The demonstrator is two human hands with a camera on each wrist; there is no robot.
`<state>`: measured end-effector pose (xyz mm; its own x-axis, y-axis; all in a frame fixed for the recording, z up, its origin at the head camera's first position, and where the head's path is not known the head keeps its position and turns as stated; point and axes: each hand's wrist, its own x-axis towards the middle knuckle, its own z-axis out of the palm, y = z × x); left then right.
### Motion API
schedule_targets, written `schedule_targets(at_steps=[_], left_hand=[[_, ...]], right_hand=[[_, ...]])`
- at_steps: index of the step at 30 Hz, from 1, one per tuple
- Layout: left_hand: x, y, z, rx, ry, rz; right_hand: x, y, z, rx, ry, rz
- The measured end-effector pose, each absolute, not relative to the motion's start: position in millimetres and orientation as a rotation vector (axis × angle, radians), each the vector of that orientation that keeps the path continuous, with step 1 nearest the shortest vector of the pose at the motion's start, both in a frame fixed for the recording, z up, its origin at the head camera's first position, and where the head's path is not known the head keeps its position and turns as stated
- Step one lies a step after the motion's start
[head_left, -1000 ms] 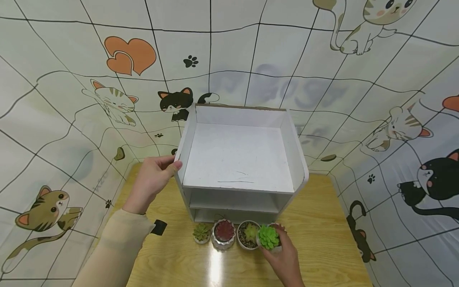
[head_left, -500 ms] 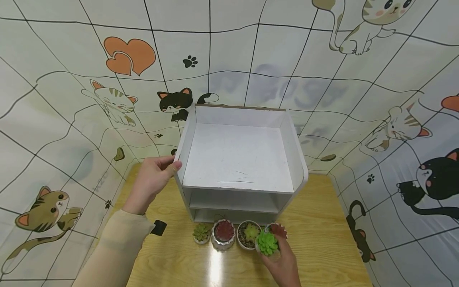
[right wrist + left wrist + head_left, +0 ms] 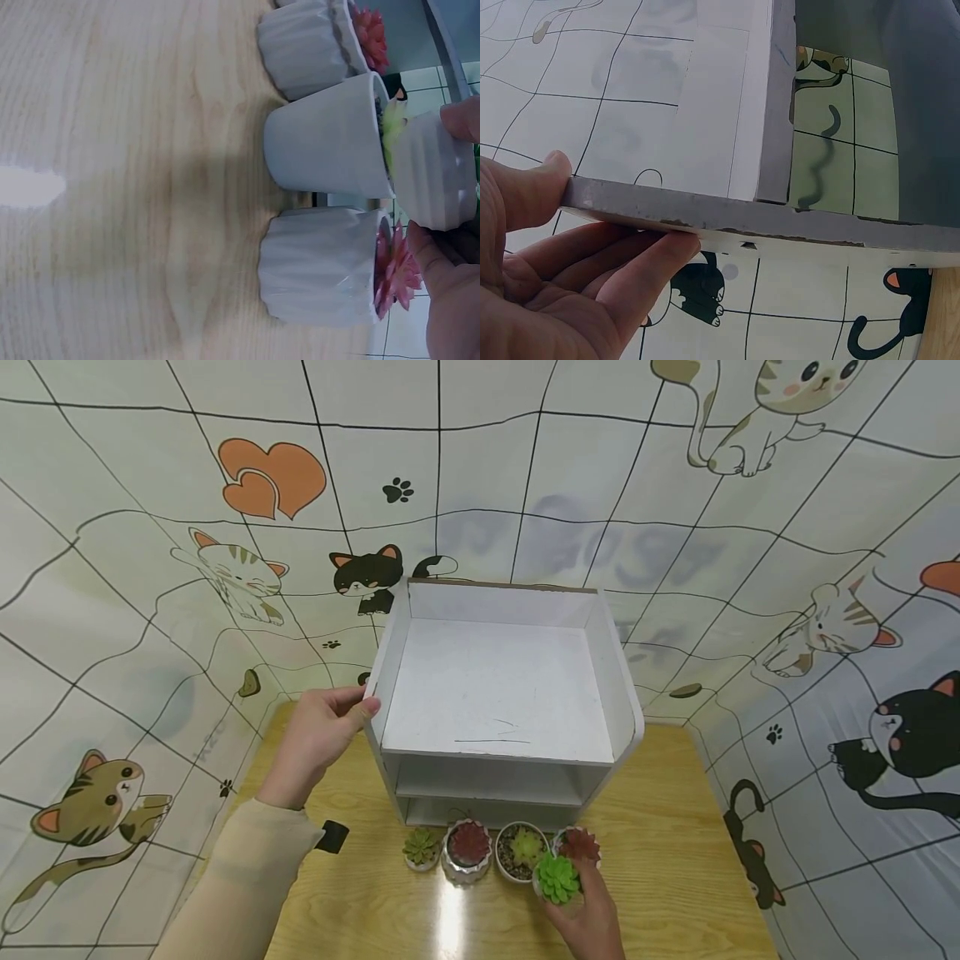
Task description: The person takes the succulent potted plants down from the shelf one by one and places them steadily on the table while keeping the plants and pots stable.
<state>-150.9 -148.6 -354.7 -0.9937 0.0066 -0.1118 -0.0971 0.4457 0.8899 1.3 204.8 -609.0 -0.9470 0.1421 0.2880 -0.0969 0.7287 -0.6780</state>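
The white shelf unit stands on the table, and my left hand pinches the front edge of its left side panel. In the left wrist view the thumb is on one face of the panel and the fingers lie against the other. My right hand grips a small white pot with a bright green succulent. In the right wrist view that ribbed pot is held above the tabletop. Just behind it are a red succulent and a yellow-green succulent, both in white pots.
Left along the same row stand a dark red succulent in a ribbed pot and a small green one. They line the front of the shelf unit on the wooden table. Cat-printed cloth surrounds the table.
My right hand has drawn the green succulent slightly toward me and left, so more of the red succulent behind it shows. The left hand keeps its hold on the panel.
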Motion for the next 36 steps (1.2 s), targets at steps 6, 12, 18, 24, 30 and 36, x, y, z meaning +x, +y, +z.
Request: schedule_targets(at_steps=[6,12,18,24,30,36], left_hand=[[-151,-149,-355,-0.078,2.579,1.61],[-151,-149,-356,-0.071,2.579,1.613],[-151,-150,-356,-0.071,2.582,1.608],[-151,-149,-356,-0.074,2.59,1.599],[-151,-149,-355,-0.079,2.578,1.607],[-151,-149,-355,-0.087,2.573,1.608]], right_hand=[[5,205,-615,-0.054,-2.667,0.988],[7,207,-622,-0.024,-2.664,0.97],[8,209,-625,-0.017,-2.665,0.95],[9,210,-622,-0.084,-2.737,0.979],[10,211,-621,-0.136,-2.805,1.034],[12,213,-629,-0.115,-2.793,0.995]])
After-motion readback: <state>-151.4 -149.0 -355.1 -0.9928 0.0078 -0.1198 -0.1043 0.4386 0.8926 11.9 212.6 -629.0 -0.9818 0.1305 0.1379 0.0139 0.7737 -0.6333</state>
